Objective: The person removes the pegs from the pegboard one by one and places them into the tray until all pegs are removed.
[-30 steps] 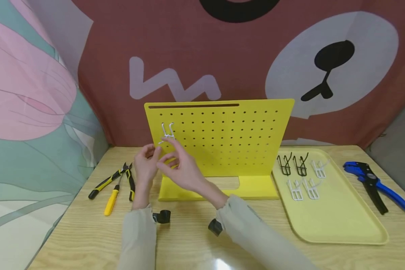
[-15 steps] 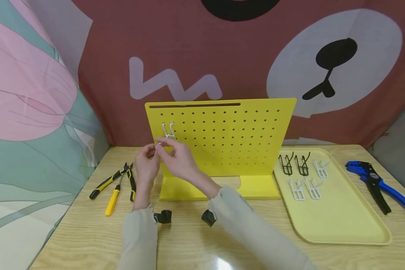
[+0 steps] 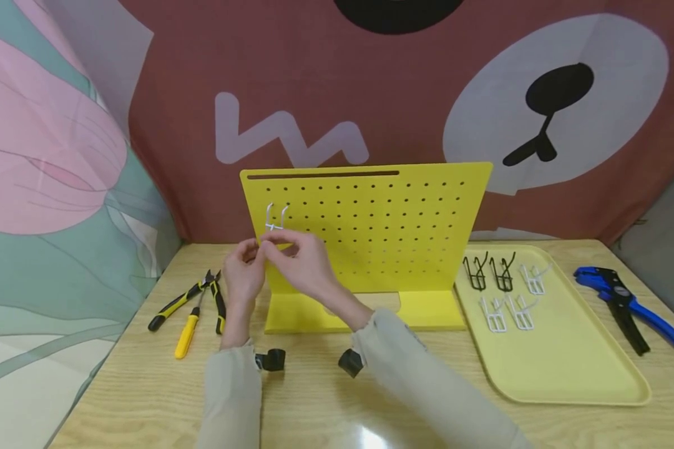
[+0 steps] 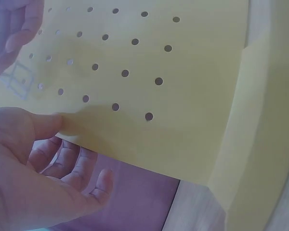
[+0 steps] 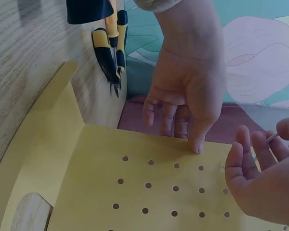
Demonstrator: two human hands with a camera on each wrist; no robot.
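A yellow pegboard stands upright on the table. My left hand grips its left edge; in the left wrist view the thumb lies on the front face and the other fingers are curled behind. At the board's upper left is a white wire hook, its two upper prongs at the holes. My right hand pinches the hook's outer arm between thumb and fingers, hiding the lower part in the head view. The hook's wire frame shows faintly in the left wrist view.
Right of the board, a pale yellow tray holds two black wire hooks and several white ones. Blue-handled wire strippers lie beyond it. At left are diagonal cutters and a yellow screwdriver.
My right thumb has closed in on the hook's outer arm, and the right hand has come nearer the left. The hook's prongs have tilted slightly leftward. My left hand stays on the edge.
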